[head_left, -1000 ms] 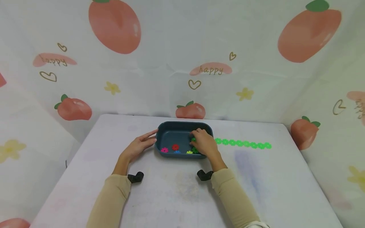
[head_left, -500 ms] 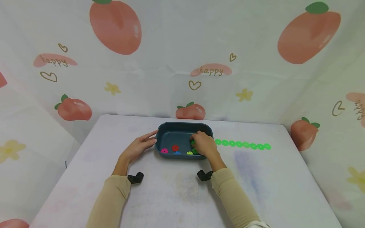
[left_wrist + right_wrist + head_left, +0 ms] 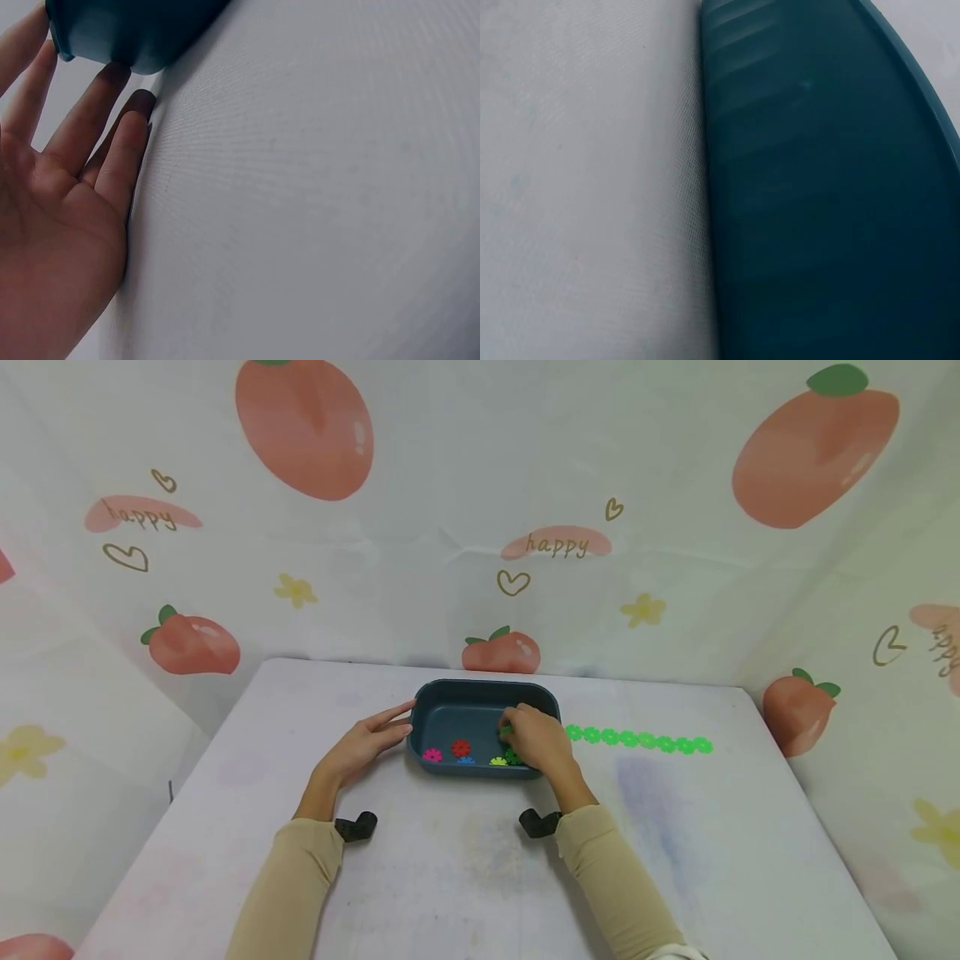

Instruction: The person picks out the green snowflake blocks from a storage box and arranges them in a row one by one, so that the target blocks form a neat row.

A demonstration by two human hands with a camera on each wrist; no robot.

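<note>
A dark teal basin [image 3: 450,714] stands on the table in the head view. My left hand [image 3: 360,750] is at its left end with fingers extended; in the left wrist view the fingertips [image 3: 114,73] touch its outer wall. My right hand [image 3: 538,739] reaches over the front right rim, its fingers curled and pinching a green snowflake disc [image 3: 506,731], partly hidden. Along the basin's near side lie a pink disc [image 3: 432,755], a red disc [image 3: 461,748], a blue disc [image 3: 466,761], a yellow disc [image 3: 498,762] and another green disc [image 3: 513,757].
Right of the basin, a row of several bright green discs [image 3: 630,738] stretches across the white table [image 3: 450,877]. Whether they are joined cannot be told. A patterned cloth [image 3: 420,568] hangs behind the table. Only the basin's outer wall [image 3: 825,187] and tabletop fill the right wrist view.
The right hand's fingers have drawn together slightly around the green disc inside the basin. The left hand, the basin and the green row have stayed in place.
</note>
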